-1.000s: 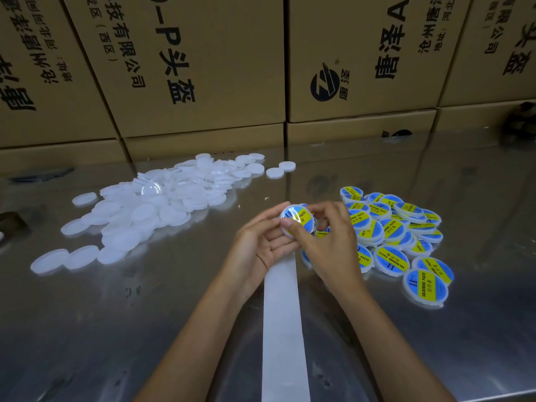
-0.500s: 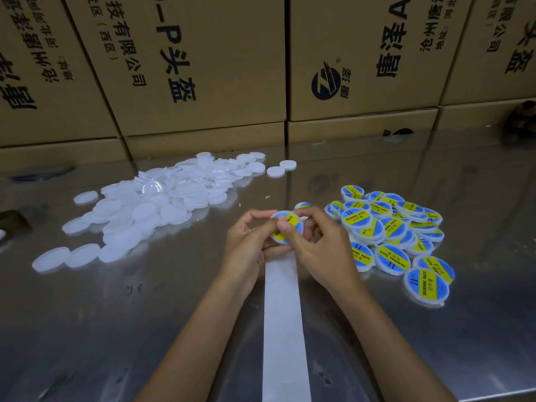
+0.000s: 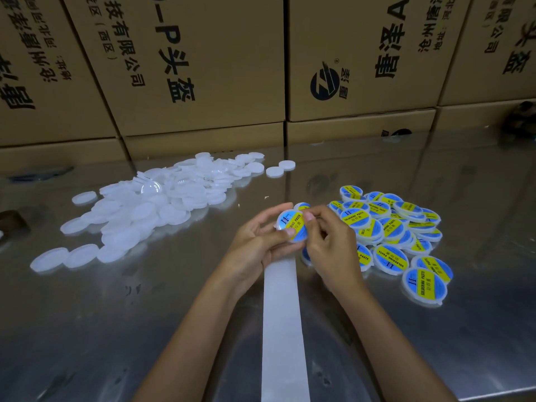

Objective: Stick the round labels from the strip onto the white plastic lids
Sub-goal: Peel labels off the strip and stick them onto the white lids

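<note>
A wall of cardboard boxes (image 3: 203,62) printed with black characters stood along the far edge of a shiny metal table (image 3: 87,329), which filled the rest of the view. On the table's left lay a wide heap of plain white lids (image 3: 150,210), a few strays apart from it at the near end and two more off its far right end. On the right sat a smaller pile of labelled lids (image 3: 397,233), each carrying a blue round sticker with a yellow band reading "SOLDERING PASTE". A white strip (image 3: 280,329) of backing paper ran from the near edge of the table up the middle, passing under the hands. Both forearms reached in from the bottom and met above the far end of the strip. The left hand (image 3: 255,242) was cupped around a single lid (image 3: 291,227), gripping it from the left with the thumb laid across its lower edge. The right hand (image 3: 327,239) pinched the same lid from the right, thumb tip pressed on its upper face where a blue and yellow label sat. The held lid was tilted toward the camera, clear of the table. Just behind it a small blue and yellow piece (image 3: 302,206) showed past the fingertips, perhaps another label, though too little was visible to be sure.
</note>
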The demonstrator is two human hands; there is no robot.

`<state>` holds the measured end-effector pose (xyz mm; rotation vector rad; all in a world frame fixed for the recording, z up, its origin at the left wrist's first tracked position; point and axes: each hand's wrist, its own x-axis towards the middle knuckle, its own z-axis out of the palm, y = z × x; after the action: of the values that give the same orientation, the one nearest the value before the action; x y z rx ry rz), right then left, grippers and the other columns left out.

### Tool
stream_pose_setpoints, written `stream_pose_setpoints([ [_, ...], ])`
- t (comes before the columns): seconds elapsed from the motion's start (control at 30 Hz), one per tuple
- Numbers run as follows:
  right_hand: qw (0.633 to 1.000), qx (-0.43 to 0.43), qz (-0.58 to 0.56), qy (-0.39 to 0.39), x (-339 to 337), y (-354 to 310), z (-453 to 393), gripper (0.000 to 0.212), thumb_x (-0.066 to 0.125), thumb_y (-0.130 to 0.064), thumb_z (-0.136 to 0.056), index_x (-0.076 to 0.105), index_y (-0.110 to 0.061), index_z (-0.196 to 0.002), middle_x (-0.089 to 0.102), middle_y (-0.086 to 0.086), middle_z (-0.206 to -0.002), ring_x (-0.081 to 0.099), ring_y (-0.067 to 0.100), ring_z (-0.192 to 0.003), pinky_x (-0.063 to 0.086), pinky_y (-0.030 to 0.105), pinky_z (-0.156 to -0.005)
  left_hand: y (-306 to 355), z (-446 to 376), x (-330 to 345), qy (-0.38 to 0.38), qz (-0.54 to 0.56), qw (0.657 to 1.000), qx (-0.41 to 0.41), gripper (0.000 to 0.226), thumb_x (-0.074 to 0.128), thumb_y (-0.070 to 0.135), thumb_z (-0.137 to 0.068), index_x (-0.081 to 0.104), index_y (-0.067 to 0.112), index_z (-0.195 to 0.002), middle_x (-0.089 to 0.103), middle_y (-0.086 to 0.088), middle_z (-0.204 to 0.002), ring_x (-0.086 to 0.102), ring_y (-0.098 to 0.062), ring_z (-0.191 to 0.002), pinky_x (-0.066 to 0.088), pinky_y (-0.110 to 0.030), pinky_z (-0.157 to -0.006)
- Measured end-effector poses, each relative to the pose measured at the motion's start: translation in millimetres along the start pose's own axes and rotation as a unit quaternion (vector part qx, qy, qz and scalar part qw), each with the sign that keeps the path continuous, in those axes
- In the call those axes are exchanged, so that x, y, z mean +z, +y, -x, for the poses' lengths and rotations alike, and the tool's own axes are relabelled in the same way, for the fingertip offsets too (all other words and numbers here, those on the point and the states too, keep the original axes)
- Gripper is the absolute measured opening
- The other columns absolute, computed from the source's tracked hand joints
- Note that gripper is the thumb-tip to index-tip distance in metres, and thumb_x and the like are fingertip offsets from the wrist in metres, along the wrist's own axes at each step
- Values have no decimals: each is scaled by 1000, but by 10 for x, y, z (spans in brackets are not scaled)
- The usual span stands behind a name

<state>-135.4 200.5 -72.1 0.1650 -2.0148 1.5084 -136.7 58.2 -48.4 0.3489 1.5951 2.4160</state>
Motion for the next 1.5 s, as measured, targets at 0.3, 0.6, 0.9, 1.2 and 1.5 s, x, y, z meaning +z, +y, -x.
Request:
stream_pose_setpoints([
  [0.3,992,37,-23,-116,36,-67,58,24,60,-11,-93,68,-18,-115,54,-10,-67,50,4,-62,42,19,-63,-28,5,-23,139,-52,988,40,30,79,-3,-79,60,6,-101,75,-19,-99,75,-30,-83,61,-37,-65],
  [0.6,998,14,-16,-65,83,-62,58,23,75,-17,-86,66,-20,-107,34,-10,-53,34,6,-50,31,18,-52,-19,-6,-11,153,-46,986,55,17,64,11,-96,68,2,-110,75,-19,-102,75,-28,-86,63,-38,-66],
  [0.9,998,30,7,61,3,10,-8,13,63,-15,-94,70,-19,-104,42,-9,-51,40,7,-49,34,19,-52,-49,-17,35,63,4,998,23,45,52,-8,-97,59,16,-134,72,-10,-122,71,-30,-107,60,-34,-86],
  [1.2,931,165,264,189,-407,242,-198,50,44,-19,-96,46,-17,-145,66,22,-105,53,42,-108,37,46,-95,-112,-124,-179,289,-249,921,75,22,57,1,-96,70,14,-108,72,-6,-106,66,-14,-95,57,-32,-88],
  [1.5,929,-11,352,114,-316,63,-326,37,56,-14,-90,62,-15,-126,68,6,-104,52,32,-108,30,43,-92,-211,-234,-149,247,-429,869,-24,29,69,38,-91,62,25,-116,64,9,-80,65,-18,-96,40,-45,-108],
])
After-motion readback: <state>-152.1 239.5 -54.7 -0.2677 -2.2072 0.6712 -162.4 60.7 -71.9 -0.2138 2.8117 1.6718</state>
